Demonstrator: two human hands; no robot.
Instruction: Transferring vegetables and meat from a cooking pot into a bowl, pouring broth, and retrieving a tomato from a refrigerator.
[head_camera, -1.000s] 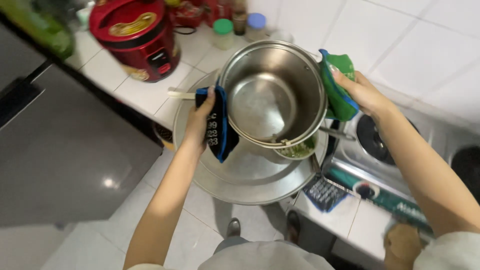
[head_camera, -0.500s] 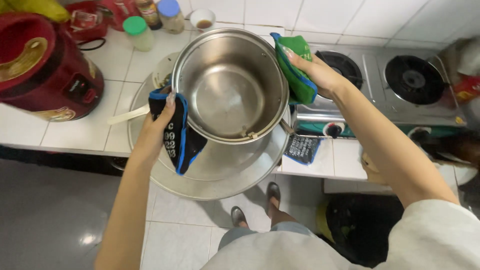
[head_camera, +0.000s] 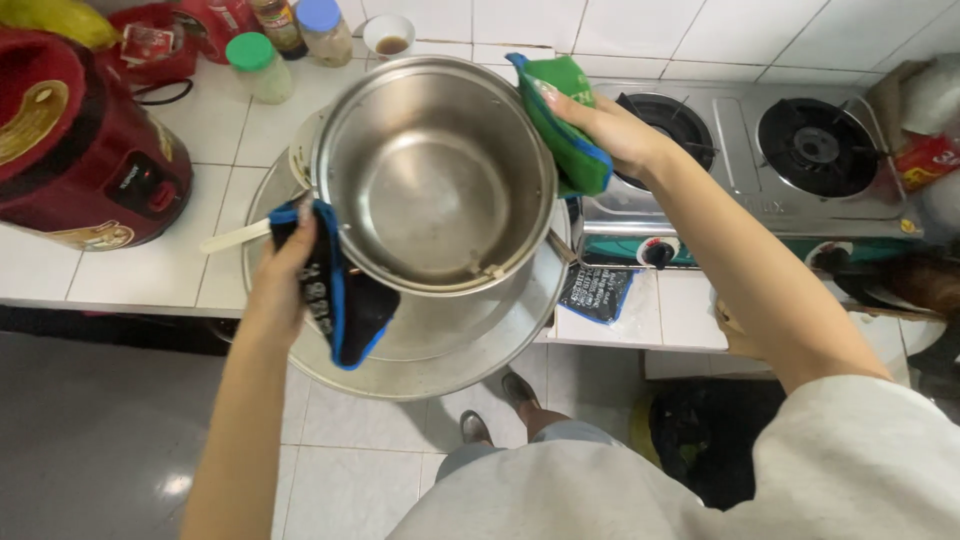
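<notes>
Currently: round stainless-steel pot (head_camera: 435, 175) held above wide shallow steel basin (head_camera: 440, 350) at bench edge | left hand (head_camera: 275, 290) fingers clenched on near-left rim through black-and-blue cloth (head_camera: 345, 300) | right hand (head_camera: 610, 130) likewise via green pad (head_camera: 565, 120) | risk: cloth slips, pot tips off overhanging basin.

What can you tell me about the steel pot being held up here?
The pot is round, shiny metal, tilted so its bare inside faces the camera, with only faint marks on the bottom. The left hand grips its rim through a black-and-blue cloth, the right hand through a green cloth. It hangs above a wide metal tray.
</notes>
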